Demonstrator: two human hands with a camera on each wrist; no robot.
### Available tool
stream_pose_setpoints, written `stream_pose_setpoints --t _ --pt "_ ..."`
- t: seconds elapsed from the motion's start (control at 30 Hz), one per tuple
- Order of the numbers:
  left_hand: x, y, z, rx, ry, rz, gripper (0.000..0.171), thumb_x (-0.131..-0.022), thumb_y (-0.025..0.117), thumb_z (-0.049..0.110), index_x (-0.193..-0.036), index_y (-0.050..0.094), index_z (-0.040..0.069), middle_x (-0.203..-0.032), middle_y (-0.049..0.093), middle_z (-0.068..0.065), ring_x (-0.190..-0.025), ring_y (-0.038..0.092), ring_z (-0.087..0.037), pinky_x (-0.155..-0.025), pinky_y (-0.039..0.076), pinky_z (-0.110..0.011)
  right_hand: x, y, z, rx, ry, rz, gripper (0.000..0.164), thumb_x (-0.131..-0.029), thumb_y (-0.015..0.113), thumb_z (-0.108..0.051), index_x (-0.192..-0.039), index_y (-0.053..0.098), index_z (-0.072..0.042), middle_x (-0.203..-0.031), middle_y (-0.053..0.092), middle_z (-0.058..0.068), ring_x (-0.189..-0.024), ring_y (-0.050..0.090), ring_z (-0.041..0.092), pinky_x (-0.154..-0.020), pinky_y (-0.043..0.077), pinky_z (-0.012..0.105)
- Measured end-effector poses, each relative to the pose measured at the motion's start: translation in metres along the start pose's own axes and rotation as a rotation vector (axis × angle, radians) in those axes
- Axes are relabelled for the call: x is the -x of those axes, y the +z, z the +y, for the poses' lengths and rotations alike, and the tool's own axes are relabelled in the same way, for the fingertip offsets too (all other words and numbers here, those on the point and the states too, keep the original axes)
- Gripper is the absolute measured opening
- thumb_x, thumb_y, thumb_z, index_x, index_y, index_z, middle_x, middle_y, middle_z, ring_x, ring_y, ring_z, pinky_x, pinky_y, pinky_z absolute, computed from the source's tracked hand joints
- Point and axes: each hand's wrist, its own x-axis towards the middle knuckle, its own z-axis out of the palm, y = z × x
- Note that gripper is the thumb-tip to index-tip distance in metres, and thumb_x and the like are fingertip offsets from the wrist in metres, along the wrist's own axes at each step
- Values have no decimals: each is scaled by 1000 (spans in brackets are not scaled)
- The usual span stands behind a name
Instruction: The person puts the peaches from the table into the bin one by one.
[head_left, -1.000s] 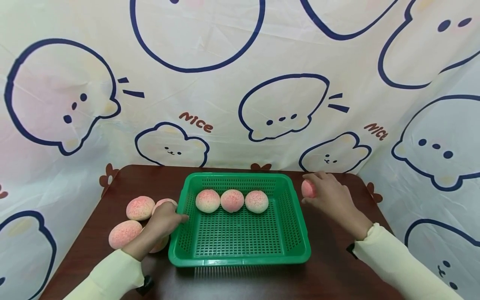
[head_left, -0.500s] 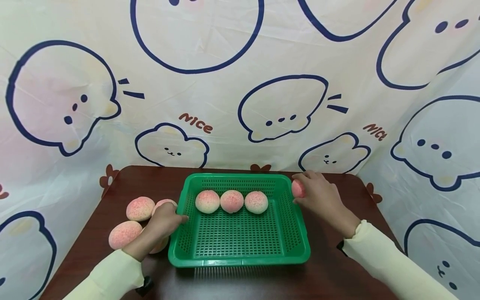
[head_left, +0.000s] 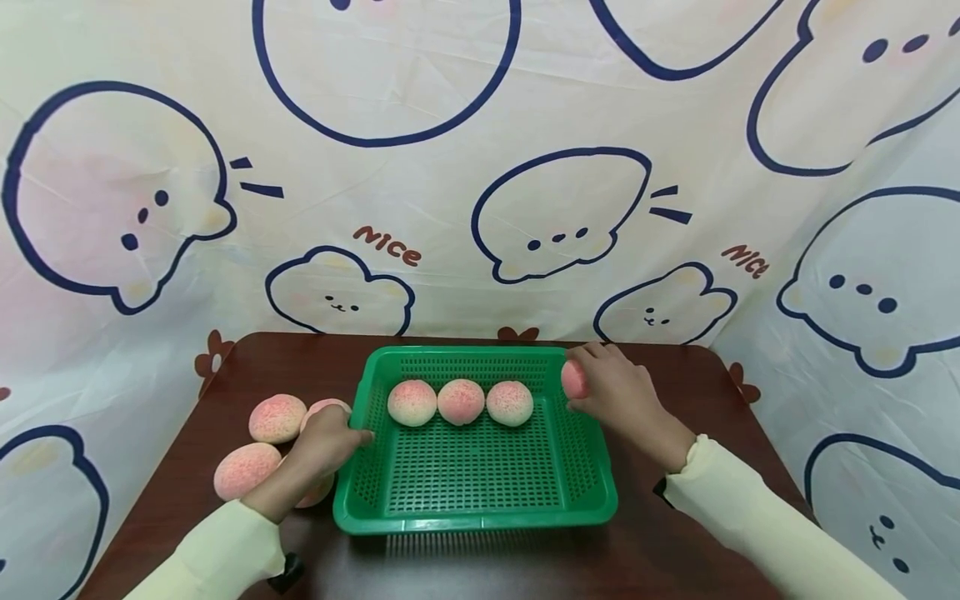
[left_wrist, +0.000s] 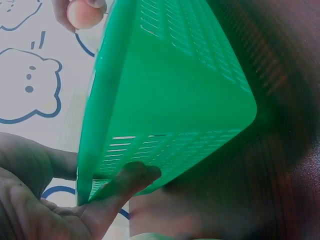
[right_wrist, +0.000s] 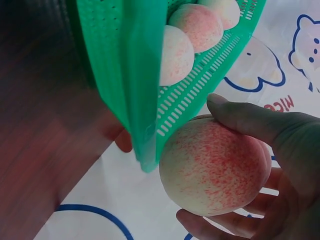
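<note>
A green plastic basket [head_left: 480,479] stands on the table, with a row of three peaches, the middle one [head_left: 461,402] flanked on both sides, near its back wall. My left hand [head_left: 322,446] grips the basket's left rim; the left wrist view has the thumb [left_wrist: 127,182] on one side of the wall and fingers on the other. Above the basket's right rim, my right hand [head_left: 618,390] holds a pink and cream peach [right_wrist: 215,167]. Its thumb [right_wrist: 245,117] and fingers curl round the fruit, which hangs clear of the other peaches.
Left of the basket several more peaches, one of them [head_left: 247,471] near the forearm, lie on the dark brown table [head_left: 435,575], partly hidden by my left hand. A cartoon-printed cloth [head_left: 442,192] hangs closely behind the table and at its sides.
My right hand has moved left with the peach, from beside the basket to over its right rim. The left hand stays on the left rim, and the three peaches inside have not moved.
</note>
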Motion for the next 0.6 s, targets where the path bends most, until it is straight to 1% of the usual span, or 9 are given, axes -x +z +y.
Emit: stream_pose_setpoints --t 0.07,0.13,0.2,0.3,0.37,0.47,0.6 --pt "0 0 0 -3 4 3 20 -92 69 9 -99 67 -10 -92 72 -20 -83 73 -23 -62 52 -30 -2 1 -4 -4 -12 1 73 -71 95 -30 -134 64 -8 -130 67 15 -113 63 34 -77 59 56" --pt "0 0 0 -5 5 5 18 -93 68 9 -96 67 -9 -85 68 -18 -77 69 -21 -62 50 -30 -4 2 -7 -7 -20 1 74 -70 96 -31 -133 64 -8 -129 67 14 -111 64 34 -77 59 55" --pt "1 1 -1 -7 5 9 16 -93 69 10 -92 66 -6 -75 62 -13 -71 63 -19 -60 47 -30 -6 3 -10 -7 -28 -5 74 -69 96 -30 -132 64 -8 -128 67 15 -108 66 34 -75 60 53" --pt "1 3 -2 -8 6 13 15 -93 68 10 -88 65 -4 -68 53 -9 -66 55 -19 -60 44 -31 -8 5 -14 -4 -33 -22 74 -69 96 -32 -133 65 -9 -129 67 14 -106 68 33 -75 60 52" --pt "1 3 -2 -6 9 16 15 -93 68 10 -90 65 -5 -69 54 -8 -67 55 -18 -60 44 -30 -10 7 -17 0 -39 -32 74 -69 96 -33 -133 65 -10 -129 67 14 -107 67 33 -75 59 53" --pt "1 2 -2 -3 11 17 16 -93 68 10 -92 65 -6 -73 58 -11 -69 58 -18 -60 45 -30 -13 9 -23 14 -42 -47 75 -69 95 -38 -133 65 -14 -132 66 10 -112 66 31 -77 58 56" --pt "0 2 -2 -4 9 21 17 -92 68 10 -93 65 -7 -74 60 -13 -69 58 -18 -60 45 -30 -17 11 -31 22 -57 -64 73 -72 93 -40 -135 65 -16 -135 65 9 -117 64 31 -81 57 58"
